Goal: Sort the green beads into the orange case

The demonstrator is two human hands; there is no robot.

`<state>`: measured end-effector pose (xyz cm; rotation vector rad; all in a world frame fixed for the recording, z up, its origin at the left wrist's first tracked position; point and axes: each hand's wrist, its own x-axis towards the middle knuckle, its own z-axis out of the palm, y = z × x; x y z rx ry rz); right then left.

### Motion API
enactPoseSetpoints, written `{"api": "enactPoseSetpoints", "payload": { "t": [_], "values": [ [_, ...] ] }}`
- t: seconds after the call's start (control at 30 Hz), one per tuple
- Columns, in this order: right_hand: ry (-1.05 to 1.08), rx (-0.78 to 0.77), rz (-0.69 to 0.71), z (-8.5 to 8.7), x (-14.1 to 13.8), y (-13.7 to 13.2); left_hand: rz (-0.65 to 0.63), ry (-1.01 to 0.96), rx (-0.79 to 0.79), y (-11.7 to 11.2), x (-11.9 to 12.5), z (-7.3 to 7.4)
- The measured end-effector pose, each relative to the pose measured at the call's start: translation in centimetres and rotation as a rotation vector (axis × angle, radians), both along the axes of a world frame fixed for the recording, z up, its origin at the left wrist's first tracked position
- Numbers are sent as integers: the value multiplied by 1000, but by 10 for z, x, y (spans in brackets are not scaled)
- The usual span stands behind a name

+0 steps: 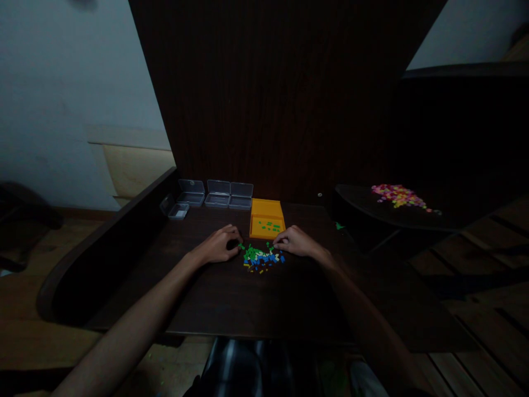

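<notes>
A small mixed pile of toy building bricks lies on the dark table in front of me, with green, blue, white and yellow pieces. At its left edge my left hand is curled, thumb and forefinger closing on a small green brick. My right hand rests at the pile's upper right, its fingers pinched together beside the green pieces; what they hold, if anything, is too small to make out. Just behind the pile stands an open yellow box, with several green bricks inside.
Several clear plastic boxes with raised lids stand along the back left, and a smaller one holds something white. Colourful small pieces are heaped on a dark surface to the right. A raised side panel borders the table on the left.
</notes>
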<state>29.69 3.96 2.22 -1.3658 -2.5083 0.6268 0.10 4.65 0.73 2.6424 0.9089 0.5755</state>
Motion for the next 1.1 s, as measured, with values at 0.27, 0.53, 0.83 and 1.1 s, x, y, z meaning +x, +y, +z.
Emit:
{"api": "enactPoseSetpoints", "payload": {
  "t": [0.27, 0.53, 0.83, 1.1],
  "values": [
    [10, 41, 20, 6, -9, -5, 2, -12, -7, 1, 2, 0],
    [-6, 65, 55, 4, -22, -10, 23, -7, 11, -1, 3, 1],
    [3, 28, 42, 3, -18, -8, 47, 23, -2, -1, 3, 3],
    [13, 5, 43, 3, -19, -7, 74, 39, -12, -2, 3, 5]
  ]
}}
